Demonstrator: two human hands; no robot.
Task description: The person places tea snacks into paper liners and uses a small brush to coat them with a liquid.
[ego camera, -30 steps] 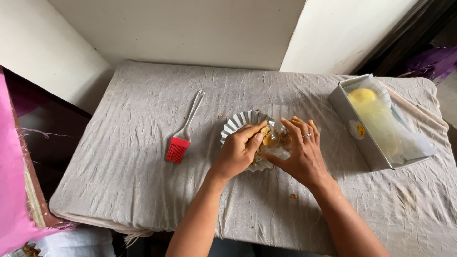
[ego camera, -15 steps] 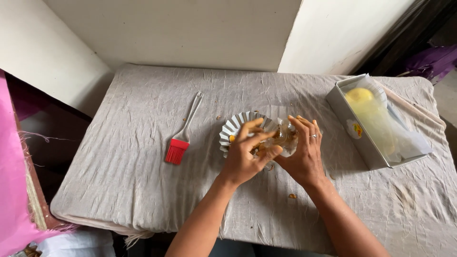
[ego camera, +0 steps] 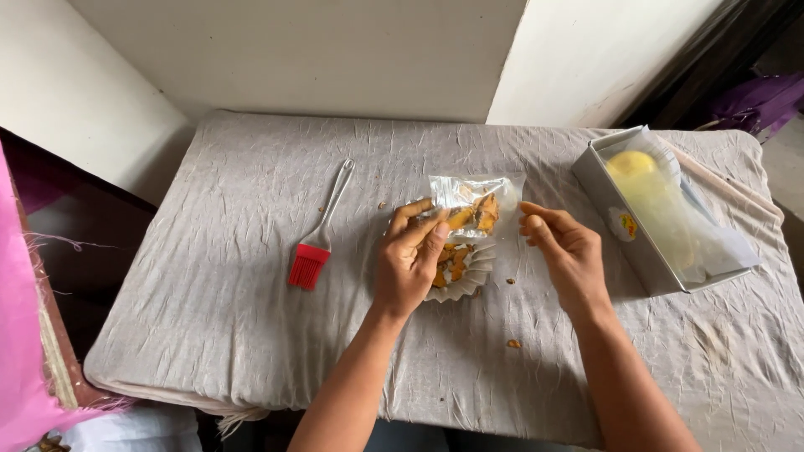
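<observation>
Grey crumpled cloth covers the worktop [ego camera: 251,335]. Left of centre lies a red-bristled brush [ego camera: 314,243] with a pale handle. At centre, the left hand [ego camera: 410,264] pinches a clear plastic bag [ego camera: 469,205] of orange-yellow pieces, held over a white fluted paper cup [ego camera: 467,276] that already holds some. The right hand [ego camera: 565,255] hovers just beside the bag, fingers loosely curled, apparently holding nothing. At right sits a metal loaf tin [ego camera: 620,226], contents partly veiled by wrapping.
</observation>
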